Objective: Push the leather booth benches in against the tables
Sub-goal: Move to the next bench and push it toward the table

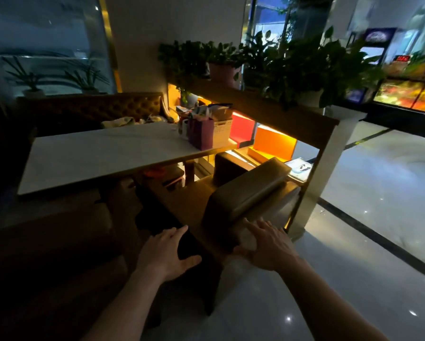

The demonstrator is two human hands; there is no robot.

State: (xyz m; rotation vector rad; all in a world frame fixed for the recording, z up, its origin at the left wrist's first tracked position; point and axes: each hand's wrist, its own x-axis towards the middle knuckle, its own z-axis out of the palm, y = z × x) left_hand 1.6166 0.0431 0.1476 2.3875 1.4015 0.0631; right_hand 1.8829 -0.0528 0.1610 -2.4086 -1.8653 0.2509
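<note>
Your right hand [268, 244] pressed flat, fingers spread, against the leather bench's [246, 193] near end; your left hand [166, 249] hovered open beside it, lower centre of frame.

- The bench [246, 193] was olive-brown leather.
- The table [103, 153] top was white.
- A gift bag [201, 136] was purple.
- Wall panels [273, 143] were red and orange.
- The far booth back [93, 109] was brown, button-tufted.
</note>
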